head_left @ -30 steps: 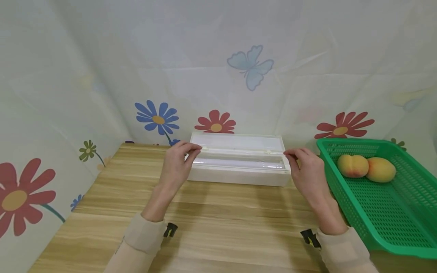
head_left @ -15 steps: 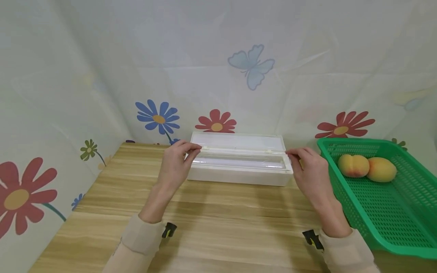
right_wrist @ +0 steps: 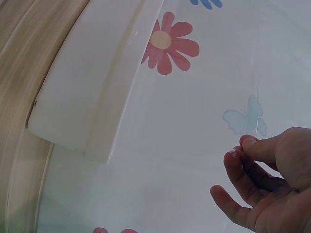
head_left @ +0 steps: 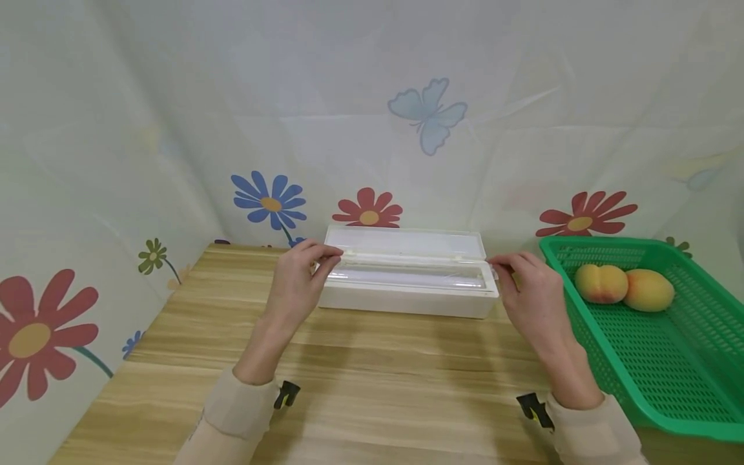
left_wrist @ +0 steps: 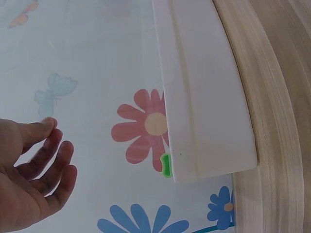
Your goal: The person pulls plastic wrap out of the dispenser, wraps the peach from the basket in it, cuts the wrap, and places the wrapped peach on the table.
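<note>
A long white cling film dispenser box (head_left: 403,301) lies on the table with its lid (head_left: 407,244) tipped back, and a shiny roll (head_left: 407,279) shows inside. My left hand (head_left: 298,279), beside the box's left end, pinches one corner of the clear film between thumb and forefinger. Past the right end, my right hand (head_left: 531,294) pinches the other corner. In the right wrist view a thin line of cling film (right_wrist: 256,99) runs up from those fingertips, and the other fingers curl loosely. The film is nearly invisible in the left wrist view.
A green plastic basket (head_left: 604,368) holding two peaches (head_left: 601,283) stands close to my right forearm. The wooden table (head_left: 395,381) extends in front of the box. Behind it hangs a white sheet (head_left: 302,84) printed with flowers. A small green tab (left_wrist: 166,165) sits at the box's end.
My right hand has shifted slightly to the right, away from the box's end. The left hand has stayed almost in place, and both keep their pinch.
</note>
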The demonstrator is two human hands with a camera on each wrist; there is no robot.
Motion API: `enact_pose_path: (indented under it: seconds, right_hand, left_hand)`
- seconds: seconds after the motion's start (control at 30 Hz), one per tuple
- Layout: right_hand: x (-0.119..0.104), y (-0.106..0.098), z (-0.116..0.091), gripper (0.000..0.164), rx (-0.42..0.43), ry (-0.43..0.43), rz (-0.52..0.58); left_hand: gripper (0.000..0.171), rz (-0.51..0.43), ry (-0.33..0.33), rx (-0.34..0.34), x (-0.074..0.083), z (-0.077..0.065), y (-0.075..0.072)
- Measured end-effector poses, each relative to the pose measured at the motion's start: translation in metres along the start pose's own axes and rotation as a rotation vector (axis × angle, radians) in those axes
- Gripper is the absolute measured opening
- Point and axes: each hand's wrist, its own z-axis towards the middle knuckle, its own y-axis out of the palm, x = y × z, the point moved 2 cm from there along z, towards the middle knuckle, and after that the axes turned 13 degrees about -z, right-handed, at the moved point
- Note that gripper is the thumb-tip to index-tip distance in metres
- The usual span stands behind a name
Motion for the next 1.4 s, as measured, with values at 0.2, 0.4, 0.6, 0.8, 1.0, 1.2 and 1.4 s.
enact_pose_path:
  seconds: [0.2, 0.4, 0.6, 0.8, 1.0, 1.2, 1.4]
  right_hand:
    - [-0.001, -0.003, 0.001, 0.009, 0.027, -0.022, -0.013]
    - [-0.003, -0.007, 0.001, 0.009, 0.045, -0.037, -0.008]
    - [-0.003, -0.010, 0.001, 0.009, 0.049, -0.042, -0.014]
    - [-0.003, -0.012, 0.001, 0.010, 0.058, -0.051, 0.003]
    - [-0.003, -0.013, 0.001, 0.010, 0.065, -0.057, 0.013]
    - [-0.003, -0.014, 0.000, 0.008, 0.069, -0.068, 0.004]
    - [-0.004, -0.016, 0.001, 0.009, 0.070, -0.072, -0.002]
  left_hand:
    - [0.009, -0.005, 0.010, 0.006, 0.002, 0.000, -0.001]
    - [0.009, -0.007, 0.002, 0.003, 0.006, -0.001, -0.003]
    - [0.010, -0.005, -0.001, 0.001, 0.010, -0.001, -0.005]
    - [0.011, 0.000, -0.005, 0.000, 0.012, 0.000, -0.006]
    - [0.011, -0.002, -0.004, -0.003, 0.013, -0.001, -0.007]
    - [0.011, -0.003, -0.003, -0.003, 0.013, -0.001, -0.007]
    - [0.012, -0.009, 0.001, -0.002, 0.014, -0.001, -0.008]
